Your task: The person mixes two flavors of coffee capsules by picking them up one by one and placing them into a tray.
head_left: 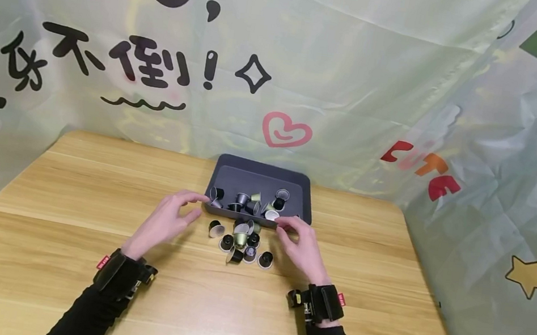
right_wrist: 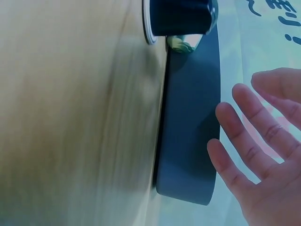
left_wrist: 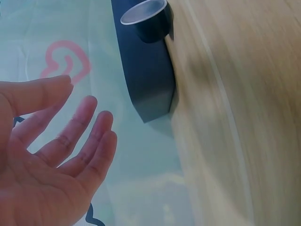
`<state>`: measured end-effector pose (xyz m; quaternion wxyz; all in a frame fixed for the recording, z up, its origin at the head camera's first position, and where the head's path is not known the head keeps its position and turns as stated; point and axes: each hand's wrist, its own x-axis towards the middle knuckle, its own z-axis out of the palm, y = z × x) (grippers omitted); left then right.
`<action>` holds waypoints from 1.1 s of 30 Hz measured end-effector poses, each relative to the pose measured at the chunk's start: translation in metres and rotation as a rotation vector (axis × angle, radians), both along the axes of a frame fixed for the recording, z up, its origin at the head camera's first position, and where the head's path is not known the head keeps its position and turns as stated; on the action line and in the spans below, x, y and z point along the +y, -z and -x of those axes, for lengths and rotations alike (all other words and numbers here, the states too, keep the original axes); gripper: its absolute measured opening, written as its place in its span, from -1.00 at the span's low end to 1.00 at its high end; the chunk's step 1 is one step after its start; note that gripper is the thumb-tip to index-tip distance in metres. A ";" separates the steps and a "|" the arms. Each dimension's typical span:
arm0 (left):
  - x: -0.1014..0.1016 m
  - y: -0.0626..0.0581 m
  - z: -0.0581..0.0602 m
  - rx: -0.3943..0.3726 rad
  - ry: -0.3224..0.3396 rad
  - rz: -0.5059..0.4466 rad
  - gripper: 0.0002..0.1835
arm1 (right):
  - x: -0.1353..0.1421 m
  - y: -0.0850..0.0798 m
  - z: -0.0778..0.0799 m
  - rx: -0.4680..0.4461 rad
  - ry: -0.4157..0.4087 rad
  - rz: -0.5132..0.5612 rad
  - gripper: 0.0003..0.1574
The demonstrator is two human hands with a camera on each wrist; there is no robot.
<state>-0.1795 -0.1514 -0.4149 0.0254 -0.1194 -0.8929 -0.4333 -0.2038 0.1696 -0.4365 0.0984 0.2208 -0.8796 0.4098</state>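
A dark grey tray (head_left: 262, 175) lies toward the back of the table with several coffee capsules in its front half, among them a white-topped capsule (head_left: 271, 215). Before its front edge is a loose cluster of more capsules, black, silver and pale green; a green capsule (head_left: 240, 238) is in the middle and a black capsule (head_left: 265, 258) at the right. My left hand (head_left: 168, 222) is by the tray's front left corner, fingers loosely bent and nothing in them. At the front right corner, my right hand (head_left: 302, 248) is relaxed and holds nothing, fingers spread in the right wrist view.
The wooden table (head_left: 81, 255) reaches back to a pale printed cloth (head_left: 353, 76) that hangs behind it and down the right side. A capsule on its side (head_left: 216, 229) lies at the left of the cluster, toward the left hand.
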 end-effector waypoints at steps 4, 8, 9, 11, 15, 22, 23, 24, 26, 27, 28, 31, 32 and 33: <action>-0.001 -0.001 0.000 -0.012 -0.016 -0.003 -0.57 | 0.002 -0.001 0.001 0.032 0.037 -0.014 -0.74; -0.002 -0.003 0.002 -0.003 -0.031 -0.012 -0.54 | 0.004 -0.002 0.002 0.055 0.064 -0.018 -0.76; -0.002 -0.003 0.002 -0.001 -0.036 -0.014 -0.54 | 0.005 -0.002 0.002 0.061 0.069 -0.016 -0.77; -0.003 -0.003 0.002 0.012 -0.045 -0.010 -0.53 | 0.006 -0.002 0.002 0.069 0.079 -0.016 -0.77; -0.007 -0.004 0.001 0.020 -0.066 0.002 -0.50 | 0.010 -0.002 0.002 0.081 0.107 -0.018 -0.74; -0.014 -0.005 0.002 0.044 -0.096 0.005 -0.39 | 0.017 -0.004 0.002 0.091 0.165 -0.024 -0.71; -0.015 -0.005 0.002 0.052 -0.102 0.005 -0.37 | 0.018 -0.004 0.002 0.091 0.172 -0.025 -0.70; -0.016 -0.005 0.002 0.059 -0.104 0.009 -0.35 | 0.019 -0.005 0.002 0.092 0.178 -0.031 -0.68; -0.017 -0.005 0.003 0.071 -0.109 0.016 -0.32 | 0.020 -0.005 0.002 0.091 0.193 -0.046 -0.63; -0.017 -0.006 0.003 0.075 -0.112 0.023 -0.31 | 0.021 -0.005 0.002 0.089 0.200 -0.052 -0.60; -0.017 -0.006 0.003 0.079 -0.115 0.030 -0.30 | 0.022 -0.005 0.002 0.085 0.207 -0.058 -0.57; -0.018 -0.006 0.003 0.089 -0.127 0.056 -0.28 | 0.024 -0.006 0.001 0.072 0.234 -0.069 -0.48; -0.018 -0.006 0.003 0.093 -0.132 0.066 -0.28 | 0.025 -0.007 0.001 0.068 0.243 -0.072 -0.45; -0.018 -0.006 0.002 0.096 -0.136 0.076 -0.28 | 0.026 -0.007 0.001 0.065 0.252 -0.075 -0.43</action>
